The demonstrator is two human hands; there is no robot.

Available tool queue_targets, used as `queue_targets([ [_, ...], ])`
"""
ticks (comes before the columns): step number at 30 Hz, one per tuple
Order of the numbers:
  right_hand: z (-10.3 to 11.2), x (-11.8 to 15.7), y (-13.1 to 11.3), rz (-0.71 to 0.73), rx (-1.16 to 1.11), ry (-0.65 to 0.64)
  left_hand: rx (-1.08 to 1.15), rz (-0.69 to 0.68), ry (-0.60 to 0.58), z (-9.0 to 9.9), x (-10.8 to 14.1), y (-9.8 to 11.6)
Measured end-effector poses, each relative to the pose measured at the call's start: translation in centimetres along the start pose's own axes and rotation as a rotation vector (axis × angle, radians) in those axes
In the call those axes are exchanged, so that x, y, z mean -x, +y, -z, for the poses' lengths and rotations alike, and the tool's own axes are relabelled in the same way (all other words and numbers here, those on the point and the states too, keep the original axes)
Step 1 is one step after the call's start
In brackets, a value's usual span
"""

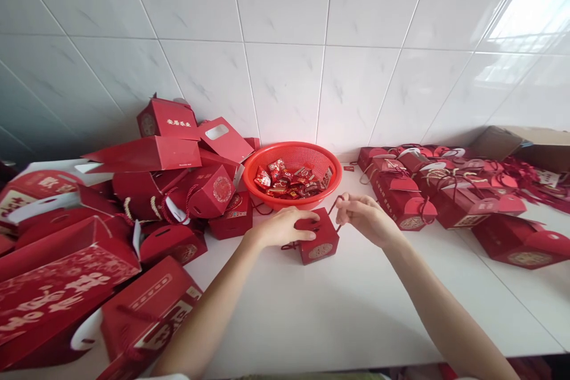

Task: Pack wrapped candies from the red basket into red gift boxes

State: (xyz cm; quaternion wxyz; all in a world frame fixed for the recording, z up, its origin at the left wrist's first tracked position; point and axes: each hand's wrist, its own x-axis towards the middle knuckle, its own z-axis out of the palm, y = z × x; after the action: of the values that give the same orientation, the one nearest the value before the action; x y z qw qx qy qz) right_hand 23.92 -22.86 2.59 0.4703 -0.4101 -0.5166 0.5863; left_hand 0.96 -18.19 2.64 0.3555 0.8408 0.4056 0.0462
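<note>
A small red gift box (319,243) with a round gold emblem sits on the white table in front of me. My left hand (285,227) lies over its top and left side, fingers bent against the card and gripping it. To the right of the box, my right hand (363,217) pinches a dark red cord (333,205) attached to it. Another bit of cord (289,246) sticks out at the box's left, below my left hand. Just behind both hands stands a red plastic colander (294,148) holding wrapped sweets (289,179).
Red boxes (178,154) of several sizes lie heaped on the left, some with open flaps. On the right, more boxes (403,205) with cord handles stand in rows. A brown carton (501,145) is at the far right. White tiles (285,89) back the table (312,320).
</note>
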Motion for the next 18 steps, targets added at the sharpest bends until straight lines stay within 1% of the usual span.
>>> queue_targets([
  [3, -1.3, -0.1, -0.1, 0.025, 0.163, -0.079, 0.047, -0.040, 0.010, -0.1, -0.1, 0.3],
  [6, -2.0, -0.3, 1.1, 0.028, 0.292, -0.145, 0.087, -0.067, -0.008, 0.1, 0.1, 0.7],
  [9, -2.0, -0.4, 2.3, 0.028, 0.358, -0.140, 0.176, 0.018, -0.016, 0.9, 0.8, 0.8],
  [11, -1.9, -0.4, 2.5, 0.020, 0.380, -0.139, 0.316, 0.031, 0.040, 1.8, 1.4, 0.6],
  [13, -1.8, -0.5, 2.3, 0.008, 0.399, -0.139, 0.498, -0.029, 0.155, 2.7, 2.0, 0.6],
  [15, -1.7, -0.7, 1.7, 0.002, 0.399, -0.111, 0.660, -0.107, 0.253, 3.3, 2.6, 0.9],
  [16, -1.6, -0.7, 1.2, 0.008, 0.384, -0.085, 0.722, -0.135, 0.276, 3.4, 2.8, 1.1],
  [18, -1.5, -0.9, 0.2, 0.040, 0.330, -0.039, 0.803, -0.177, 0.272, 3.2, 3.0, 1.8],
])
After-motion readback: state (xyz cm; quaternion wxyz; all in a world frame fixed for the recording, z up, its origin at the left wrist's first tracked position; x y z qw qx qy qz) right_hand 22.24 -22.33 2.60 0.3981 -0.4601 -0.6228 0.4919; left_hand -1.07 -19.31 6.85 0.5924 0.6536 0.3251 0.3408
